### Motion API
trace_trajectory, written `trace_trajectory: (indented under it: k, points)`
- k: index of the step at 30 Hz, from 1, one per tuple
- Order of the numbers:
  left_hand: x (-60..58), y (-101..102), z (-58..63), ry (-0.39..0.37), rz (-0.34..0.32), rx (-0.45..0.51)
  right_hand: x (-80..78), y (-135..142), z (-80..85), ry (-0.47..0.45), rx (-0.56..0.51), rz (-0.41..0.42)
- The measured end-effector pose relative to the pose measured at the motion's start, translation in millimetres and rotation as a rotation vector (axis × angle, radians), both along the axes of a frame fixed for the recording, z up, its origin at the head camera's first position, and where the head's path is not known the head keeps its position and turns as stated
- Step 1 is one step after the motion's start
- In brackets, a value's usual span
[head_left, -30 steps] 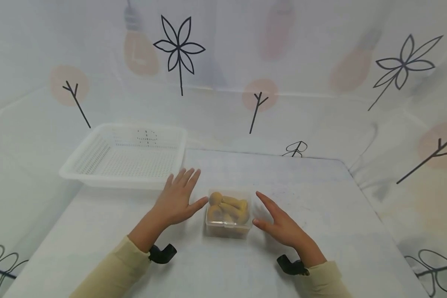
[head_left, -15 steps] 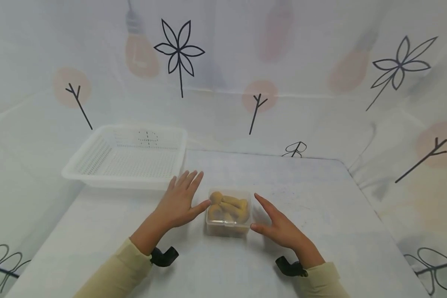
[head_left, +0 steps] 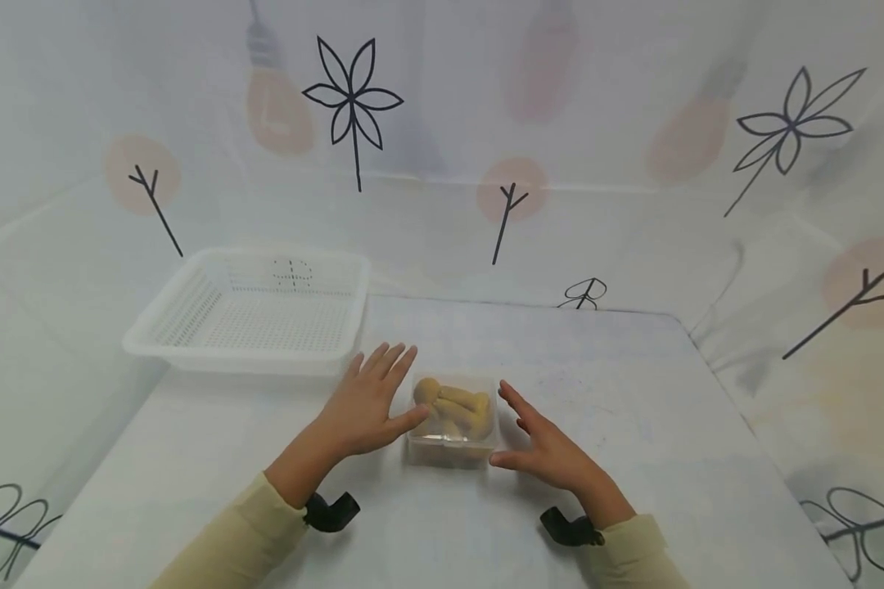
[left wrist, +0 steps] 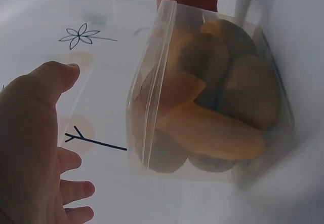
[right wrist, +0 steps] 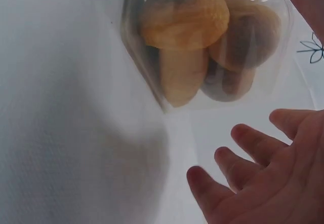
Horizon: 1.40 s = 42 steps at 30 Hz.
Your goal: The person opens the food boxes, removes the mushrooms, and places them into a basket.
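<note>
A clear plastic box (head_left: pixel 449 455) with its lid down stands on the table, packed with several yellow-brown, mushroom-shaped pieces (head_left: pixel 460 406). To its left my left hand (head_left: pixel 364 409) hovers with fingers spread, the thumb overlapping the lid's left edge in the head view. On the other side is my right hand (head_left: pixel 552 454), palm towards the box, its thumb near the front right corner. The left wrist view has the left hand (left wrist: pixel 30 133) beside the lidded side of the box (left wrist: pixel 202 102). In the right wrist view, straight fingers (right wrist: pixel 248 171) lie apart from the wall.
A white perforated basket (head_left: pixel 246 360) sits at the back left of the white table (head_left: pixel 597 393), behind the left hand. Patterned cloth (head_left: pixel 442 213) closes off the back and both sides. Each wrist carries a black camera mount (head_left: pixel 331 513).
My left hand has shifted right and slightly nearer, so its thumb now overlaps the lid. The right hand has edged left towards the box. The box stays in place.
</note>
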<state>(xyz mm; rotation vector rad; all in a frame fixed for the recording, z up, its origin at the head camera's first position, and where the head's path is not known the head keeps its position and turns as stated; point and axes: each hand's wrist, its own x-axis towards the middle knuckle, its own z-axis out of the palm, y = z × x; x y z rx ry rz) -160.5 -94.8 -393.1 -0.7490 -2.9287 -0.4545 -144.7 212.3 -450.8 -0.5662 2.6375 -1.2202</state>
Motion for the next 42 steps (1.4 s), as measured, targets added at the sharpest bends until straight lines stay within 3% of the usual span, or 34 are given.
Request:
trace_trajectory:
  k: [13,22,31,42]
  points:
    - [4.3,28,-6.2,0.015,-0.126,-0.039,-13.9,-13,-15.8,-0.164,-0.266,0.092]
    - [9.3,44,-4.9,0.04,-0.177,-0.078,-16.8,-19,-22.5,-0.186,-0.235,0.038]
    - [10.1,51,-8.1,0.122,-0.219,-0.186,-24.0,-23,-21.2,-0.171,-0.253,0.047]
    - [14.4,55,-10.0,0.174,-0.253,-0.248,-24.4,-27,-20.4,-0.166,-0.268,0.046]
